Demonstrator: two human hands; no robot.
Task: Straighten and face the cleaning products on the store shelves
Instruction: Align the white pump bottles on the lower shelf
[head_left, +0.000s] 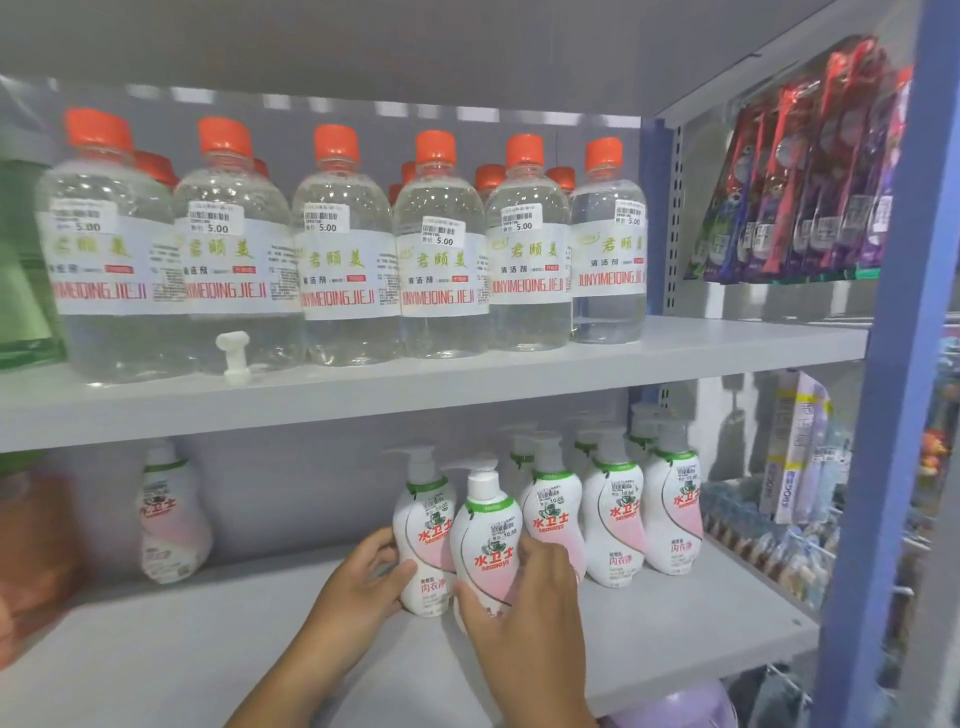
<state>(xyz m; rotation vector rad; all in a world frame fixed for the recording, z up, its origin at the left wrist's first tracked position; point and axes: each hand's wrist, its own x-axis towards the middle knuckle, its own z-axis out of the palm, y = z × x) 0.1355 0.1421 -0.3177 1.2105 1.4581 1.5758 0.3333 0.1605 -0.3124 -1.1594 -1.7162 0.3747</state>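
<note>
On the lower shelf (260, 623) stand white and pink pump bottles of laundry wash. My right hand (524, 608) grips the front pump bottle (485, 525), its label facing me. My left hand (363, 582) holds the pump bottle just behind it (423, 525) by its left side. Three more pump bottles (613, 514) stand in a row to the right, with others behind. A lone pump bottle (171, 514) stands far back on the left. The upper shelf (467, 384) carries a row of clear bottles with orange caps (343, 249), labels forward.
A small white pump part (234, 351) lies in front of the clear bottles. A green container (23, 291) is at the upper left, an orange one (36, 540) at the lower left. A blue upright (893, 364) stands right, with hanging packets (800, 176) behind it.
</note>
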